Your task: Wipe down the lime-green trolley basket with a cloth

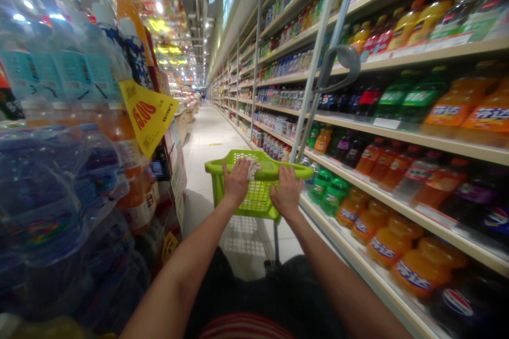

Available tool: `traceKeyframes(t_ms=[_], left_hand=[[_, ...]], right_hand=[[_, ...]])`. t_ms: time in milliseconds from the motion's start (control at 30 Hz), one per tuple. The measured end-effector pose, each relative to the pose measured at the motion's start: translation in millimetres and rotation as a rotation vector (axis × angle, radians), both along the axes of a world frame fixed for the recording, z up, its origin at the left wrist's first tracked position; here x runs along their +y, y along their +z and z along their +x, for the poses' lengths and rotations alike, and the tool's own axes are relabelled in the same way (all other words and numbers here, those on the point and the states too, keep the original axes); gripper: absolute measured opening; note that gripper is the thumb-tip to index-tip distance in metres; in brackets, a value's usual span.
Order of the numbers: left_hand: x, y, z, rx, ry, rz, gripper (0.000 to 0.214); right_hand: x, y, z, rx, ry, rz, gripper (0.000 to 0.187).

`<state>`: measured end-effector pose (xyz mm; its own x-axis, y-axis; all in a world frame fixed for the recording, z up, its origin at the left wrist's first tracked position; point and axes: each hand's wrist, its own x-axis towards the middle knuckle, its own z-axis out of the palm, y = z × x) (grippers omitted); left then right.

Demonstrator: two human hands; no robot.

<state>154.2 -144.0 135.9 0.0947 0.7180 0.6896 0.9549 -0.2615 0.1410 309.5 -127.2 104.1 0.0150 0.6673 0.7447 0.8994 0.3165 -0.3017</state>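
Observation:
A bright green plastic shopping cart (260,198) stands straight ahead of me, its handle towards my body. On the left part of the handle lies my left hand (236,181), fingers closed over a crumpled white cloth (253,169), which sticks out on its right side and touches the handle. Whether it is cloth or tissue I cannot make out. My right hand (287,190) grips the right part of the same handle, fingers over the top and thumb towards the left. The inside of the basket is mostly hidden by the handle and hands.
Shelves of soft drink bottles (397,246) run along the right side, close to the cart. A grey loop-shaped fixture (340,67) juts from a shelf post. Stacked, wrapped bottles (43,185) and a yellow price sign (147,116) crowd the left. A tiled aisle (210,122) stretches ahead.

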Motion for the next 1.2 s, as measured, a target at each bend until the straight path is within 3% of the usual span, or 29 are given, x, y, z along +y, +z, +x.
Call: traceKeyframes(t_ms=[167, 267, 333, 467, 633, 900, 1200], left_hand=[[7.2, 3.1, 21.0, 0.054, -0.080, -0.047, 0.045], [9.6, 2.0, 13.6, 0.041, -0.045, -0.070, 0.050], [9.0, 0.4, 1.2, 0.003, 0.032, -0.075, 0.058], [5.0, -1.7, -25.6, 0.032, 0.056, -0.152, 0.075], [2.2, -0.6, -40.5, 0.059, 0.051, -0.167, 0.073], [0.4, -1.6, -39.5, 0.061, 0.063, -0.163, 0.063], [-1.4, -1.3, -32.5, 0.089, 0.088, -0.200, 0.068]], right_hand=[[-3.6, 22.7, -21.1, -0.023, 0.195, 0.097, 0.051], [-1.1, 37.3, -38.9, -0.082, 0.298, 0.065, 0.045], [2.0, 40.9, -46.5, -0.105, 0.292, 0.031, 0.041], [6.0, 36.1, -54.9, -0.170, 0.246, 0.024, 0.036], [7.7, 29.5, -60.1, -0.228, 0.235, 0.057, 0.033], [9.6, 21.8, -24.7, -0.160, 0.143, 0.095, 0.038], [12.9, 22.8, -47.4, -0.195, 0.174, 0.103, 0.044]])
